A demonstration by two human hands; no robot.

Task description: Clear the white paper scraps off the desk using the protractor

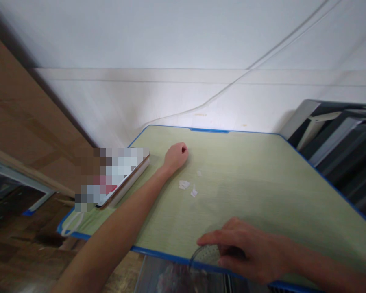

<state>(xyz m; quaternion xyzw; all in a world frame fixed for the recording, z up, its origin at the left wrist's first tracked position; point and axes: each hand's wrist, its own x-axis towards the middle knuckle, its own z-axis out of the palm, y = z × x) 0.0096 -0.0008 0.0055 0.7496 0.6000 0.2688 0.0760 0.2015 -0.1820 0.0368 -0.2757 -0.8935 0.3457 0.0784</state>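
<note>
My left hand (176, 157) rests on the green table top in a loose fist, with its fingers curled and nothing showing in the dark gap between them. A few small white paper scraps (184, 185) lie just in front of it, nearer to me and a little to the right. Close to the table's near edge, my right hand (247, 250) grips a clear protractor (205, 255) between thumb and fingers. Fine marks run along its curved rim, and part of it hangs over the blue edge. The hand hides its right portion.
The table (247, 162) has a blue rim and stands against a white wall. At left is a book-like case (131, 183), partly blurred out, beside a brown cardboard panel (27, 106). Dark flat panels (347, 150) lean at right. A clear container (164, 272) sits below the near edge.
</note>
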